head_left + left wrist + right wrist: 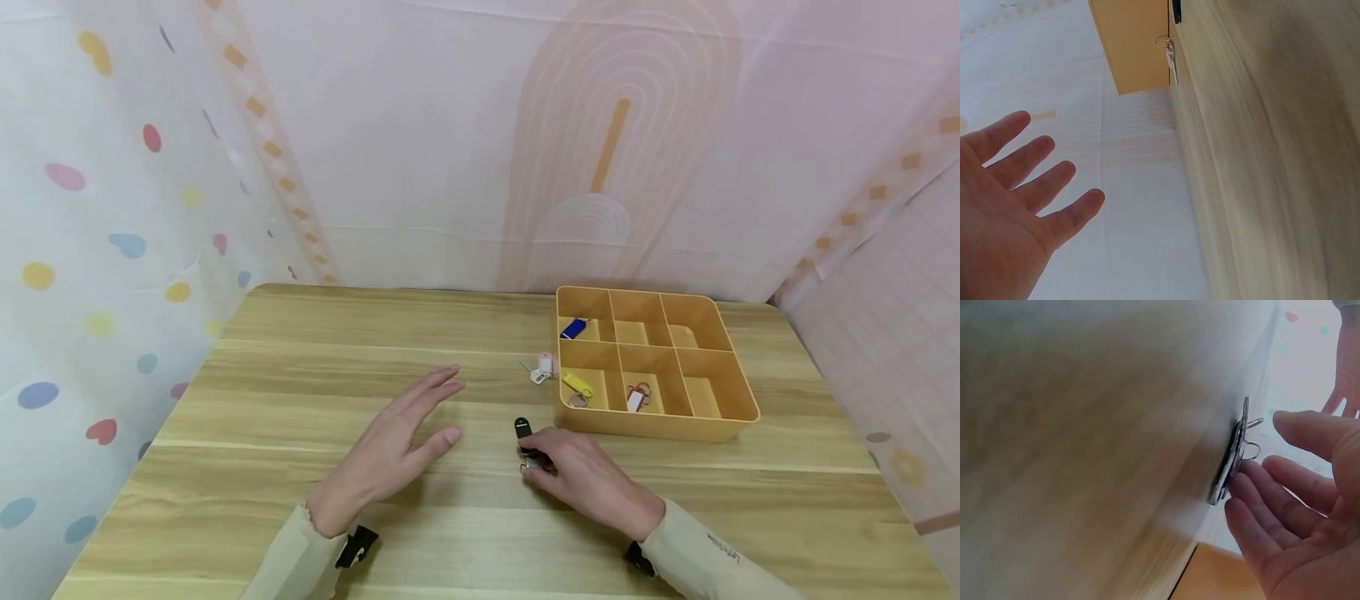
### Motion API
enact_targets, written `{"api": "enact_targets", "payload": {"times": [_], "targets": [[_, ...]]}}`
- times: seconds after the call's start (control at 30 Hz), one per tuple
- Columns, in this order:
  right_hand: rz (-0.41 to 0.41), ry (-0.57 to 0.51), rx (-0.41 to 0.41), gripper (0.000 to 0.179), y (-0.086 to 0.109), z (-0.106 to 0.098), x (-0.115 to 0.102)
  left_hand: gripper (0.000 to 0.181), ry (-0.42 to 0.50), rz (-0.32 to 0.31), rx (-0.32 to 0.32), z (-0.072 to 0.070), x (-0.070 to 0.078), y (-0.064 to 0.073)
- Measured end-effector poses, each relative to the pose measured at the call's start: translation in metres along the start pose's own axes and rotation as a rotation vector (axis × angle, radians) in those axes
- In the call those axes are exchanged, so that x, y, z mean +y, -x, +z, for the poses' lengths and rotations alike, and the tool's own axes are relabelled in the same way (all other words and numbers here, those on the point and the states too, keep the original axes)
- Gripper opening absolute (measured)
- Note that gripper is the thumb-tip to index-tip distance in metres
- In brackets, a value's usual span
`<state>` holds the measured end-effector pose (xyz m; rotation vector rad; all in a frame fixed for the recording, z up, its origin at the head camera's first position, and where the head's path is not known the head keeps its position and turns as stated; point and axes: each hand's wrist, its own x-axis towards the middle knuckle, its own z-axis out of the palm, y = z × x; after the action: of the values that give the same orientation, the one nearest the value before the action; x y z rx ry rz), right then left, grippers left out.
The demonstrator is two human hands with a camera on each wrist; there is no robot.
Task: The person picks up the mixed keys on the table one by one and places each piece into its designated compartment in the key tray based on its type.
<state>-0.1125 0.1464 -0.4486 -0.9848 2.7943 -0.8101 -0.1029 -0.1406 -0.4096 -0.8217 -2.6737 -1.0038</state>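
Observation:
My right hand (581, 475) is low over the table, fingertips at a bunch of keys (1233, 464) with a black key tag (522, 427). In the right wrist view the thumb stands apart from the keys and the other fingers, loosely bent, touch their edge. My left hand (397, 437) hovers over the table to the left, fingers extended and holding nothing. Between the keys and the organizer box (637, 424) lies a pale pink key tag (545, 363) with a key.
The orange box at the right has several compartments. A blue key tag (573, 329) lies in its back left one, a yellow key tag (577, 384) in the front left, and a red-and-white key tag (636, 400) in the front middle. A patterned curtain (420, 150) hangs behind the wooden table (360, 333).

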Motion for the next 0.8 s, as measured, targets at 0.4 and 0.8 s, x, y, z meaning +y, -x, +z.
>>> {"api": "enact_targets", "payload": {"times": [0.4,0.8], "targets": [[-0.110,0.118,0.066,0.016,-0.0050,-0.0002,0.0060,0.056,0.009,-0.010,-0.004,0.0006,0.0008,-0.0018],[-0.164,0.164,0.128,0.007,-0.0085,0.0010,0.0095,0.059,0.032,-0.012,-0.013,0.0043,-0.0012,-0.0005]]}}
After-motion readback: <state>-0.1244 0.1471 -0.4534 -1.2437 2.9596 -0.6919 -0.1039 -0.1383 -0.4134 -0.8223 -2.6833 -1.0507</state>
